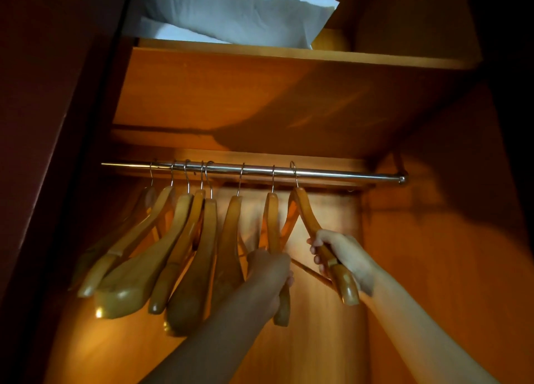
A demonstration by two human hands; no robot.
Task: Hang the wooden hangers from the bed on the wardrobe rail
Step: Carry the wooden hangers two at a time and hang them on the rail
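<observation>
A white pillow (pixel 239 13) lies on the wooden shelf (pixel 260 52) above the shiny metal wardrobe rail (pixel 332 173), where eight curved wooden hangers (pixel 185 239) hang, crowded leftward. The left hand (pixel 270 274) has its fingers curled round the neighbouring hanger (pixel 272 219), and the right hand (pixel 341 256) grips the rightmost hanger (pixel 307 210). Bare rail runs right to the side wall (pixel 433 239).

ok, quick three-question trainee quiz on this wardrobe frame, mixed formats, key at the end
1. True or false: the left hand hangs free and holds nothing.
2. Multiple choice: what lies on the shelf above the metal rail? A) suitcase B) white pillow C) shoes
3. Short answer: which hand grips the rightmost wooden hanger?

Key:
1. False. It grips the second hanger from the right.
2. B.
3. The right hand.
</observation>
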